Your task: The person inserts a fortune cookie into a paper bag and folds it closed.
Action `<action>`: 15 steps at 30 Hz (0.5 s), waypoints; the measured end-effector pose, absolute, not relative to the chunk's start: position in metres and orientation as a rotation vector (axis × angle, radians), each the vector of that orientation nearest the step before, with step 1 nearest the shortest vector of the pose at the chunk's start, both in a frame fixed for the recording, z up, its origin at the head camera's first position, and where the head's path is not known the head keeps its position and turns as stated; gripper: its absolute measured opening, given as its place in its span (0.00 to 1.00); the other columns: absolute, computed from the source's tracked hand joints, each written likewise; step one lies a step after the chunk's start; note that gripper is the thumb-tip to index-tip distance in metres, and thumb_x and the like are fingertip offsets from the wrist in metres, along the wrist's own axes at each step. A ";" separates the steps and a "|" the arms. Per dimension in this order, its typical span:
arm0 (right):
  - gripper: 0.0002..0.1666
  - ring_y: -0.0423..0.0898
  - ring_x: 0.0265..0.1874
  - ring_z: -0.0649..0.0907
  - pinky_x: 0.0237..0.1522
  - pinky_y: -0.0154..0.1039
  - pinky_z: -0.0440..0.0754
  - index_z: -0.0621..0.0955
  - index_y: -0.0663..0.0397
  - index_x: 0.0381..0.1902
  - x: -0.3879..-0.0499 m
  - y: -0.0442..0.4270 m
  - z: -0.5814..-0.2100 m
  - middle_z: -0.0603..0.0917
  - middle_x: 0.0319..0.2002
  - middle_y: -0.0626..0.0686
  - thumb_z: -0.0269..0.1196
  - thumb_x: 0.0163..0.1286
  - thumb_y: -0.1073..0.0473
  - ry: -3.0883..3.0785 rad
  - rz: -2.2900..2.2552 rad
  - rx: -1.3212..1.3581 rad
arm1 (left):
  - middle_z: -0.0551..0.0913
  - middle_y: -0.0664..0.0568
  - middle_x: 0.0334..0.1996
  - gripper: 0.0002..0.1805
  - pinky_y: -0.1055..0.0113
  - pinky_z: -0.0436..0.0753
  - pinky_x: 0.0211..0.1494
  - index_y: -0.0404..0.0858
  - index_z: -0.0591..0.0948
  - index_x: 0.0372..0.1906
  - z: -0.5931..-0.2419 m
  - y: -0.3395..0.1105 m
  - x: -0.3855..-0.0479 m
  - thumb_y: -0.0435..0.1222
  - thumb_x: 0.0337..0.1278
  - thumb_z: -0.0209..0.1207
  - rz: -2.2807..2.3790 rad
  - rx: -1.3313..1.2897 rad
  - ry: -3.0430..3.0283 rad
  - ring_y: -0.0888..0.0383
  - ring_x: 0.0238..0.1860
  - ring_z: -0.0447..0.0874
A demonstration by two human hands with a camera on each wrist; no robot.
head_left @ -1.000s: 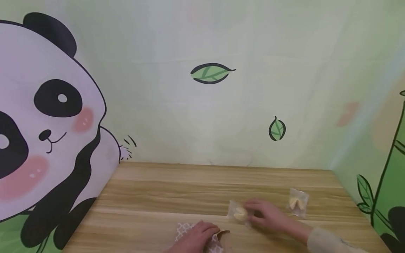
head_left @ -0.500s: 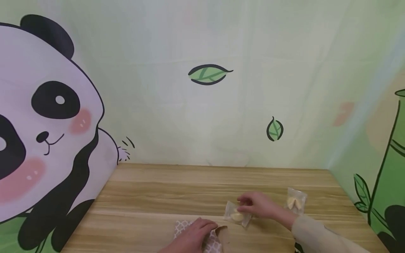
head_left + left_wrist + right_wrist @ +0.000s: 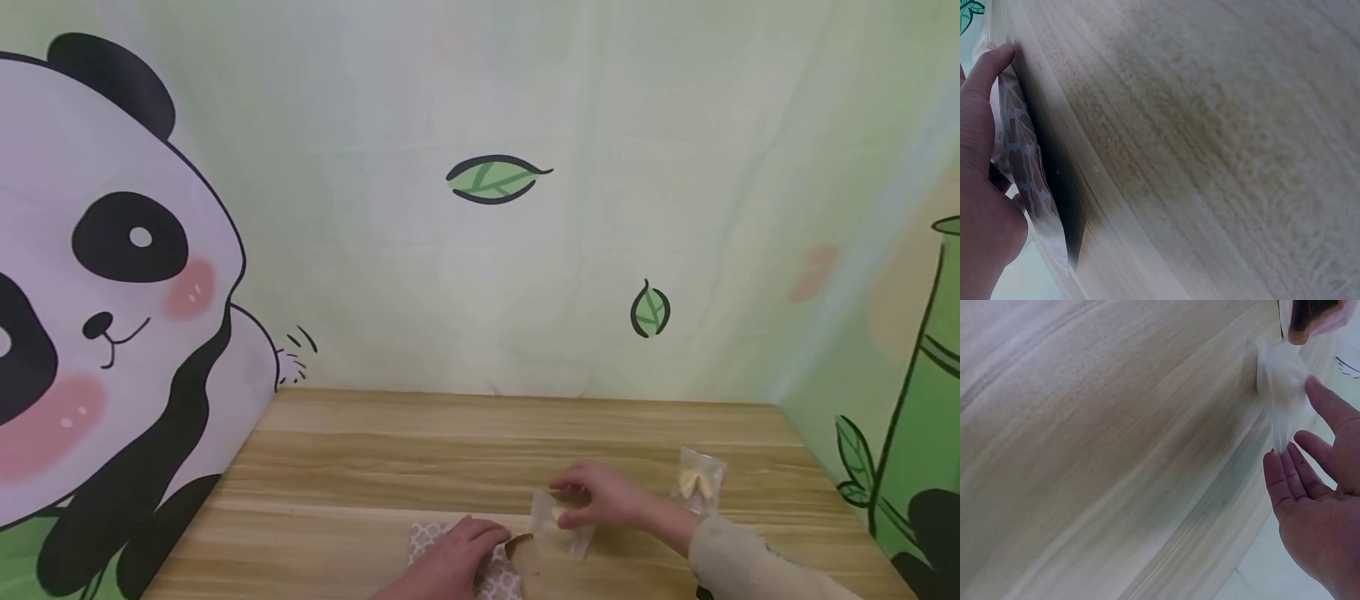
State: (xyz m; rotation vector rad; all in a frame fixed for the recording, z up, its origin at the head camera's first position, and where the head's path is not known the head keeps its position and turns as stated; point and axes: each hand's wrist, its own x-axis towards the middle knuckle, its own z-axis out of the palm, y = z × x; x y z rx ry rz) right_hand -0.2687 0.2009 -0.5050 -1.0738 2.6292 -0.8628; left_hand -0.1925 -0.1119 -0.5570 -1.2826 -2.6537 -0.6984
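Low in the head view, over the near part of the wooden table [image 3: 360,454], the right hand [image 3: 609,502] holds a clear packet [image 3: 561,543] between its thumb and bent fingers; the right wrist view shows the fingertips meeting one edge of the film. Something pale lies inside, partly hidden by the thumb. Just beside it, the left hand [image 3: 459,557] grips a patterned bag [image 3: 501,577], its fingers laid across a white lattice print. The bag's brown opening [image 3: 521,548] faces the right hand, and the packet is right by it; whether the two touch is unclear. A light sleeve [image 3: 753,557] covers the right forearm. Beyond that wrist, apart from the bag, a second packet [image 3: 697,485] rests on the wood with a pale folded piece inside. Behind the table hangs a pale green backdrop [image 3: 360,208] bearing a large panda [image 3: 206,225] at the left, two outlined leaves [image 3: 491,180] and a green bamboo stalk [image 3: 921,408] at the right.
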 end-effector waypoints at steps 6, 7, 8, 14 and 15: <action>0.31 0.46 0.44 0.83 0.48 0.40 0.85 0.86 0.64 0.58 -0.265 0.199 -0.505 0.85 0.45 0.51 0.80 0.63 0.51 2.611 -0.858 -1.106 | 0.83 0.48 0.62 0.47 0.60 0.84 0.62 0.36 0.78 0.69 -0.565 -0.115 -0.196 0.66 0.58 0.70 -0.701 -1.316 -2.598 0.53 0.61 0.80; 0.30 0.44 0.44 0.83 0.47 0.39 0.84 0.86 0.64 0.57 -0.264 0.198 -0.504 0.85 0.45 0.50 0.80 0.63 0.52 2.604 -0.863 -1.097 | 0.83 0.48 0.62 0.47 0.60 0.84 0.62 0.36 0.78 0.69 -0.565 -0.115 -0.196 0.66 0.58 0.70 -0.696 -1.314 -2.593 0.53 0.61 0.80; 0.29 0.43 0.43 0.83 0.47 0.38 0.84 0.86 0.64 0.56 -0.264 0.198 -0.504 0.85 0.44 0.50 0.79 0.63 0.53 2.590 -0.874 -1.097 | 0.83 0.48 0.62 0.46 0.60 0.84 0.62 0.36 0.79 0.69 -0.564 -0.115 -0.195 0.66 0.57 0.71 -0.686 -1.311 -2.589 0.54 0.61 0.80; 0.20 0.39 0.40 0.85 0.45 0.36 0.87 0.86 0.62 0.50 -0.263 0.197 -0.505 0.88 0.41 0.48 0.79 0.63 0.60 2.462 -1.025 -1.042 | 0.83 0.49 0.63 0.46 0.61 0.82 0.64 0.36 0.79 0.69 -0.556 -0.113 -0.191 0.64 0.55 0.74 -0.651 -1.277 -2.641 0.55 0.61 0.80; 0.19 0.39 0.39 0.84 0.44 0.35 0.86 0.86 0.62 0.48 -0.263 0.197 -0.505 0.88 0.40 0.47 0.79 0.62 0.61 2.448 -1.041 -1.034 | 0.83 0.49 0.63 0.46 0.61 0.82 0.65 0.36 0.79 0.69 -0.555 -0.113 -0.190 0.64 0.54 0.74 -0.649 -1.274 -2.649 0.54 0.62 0.80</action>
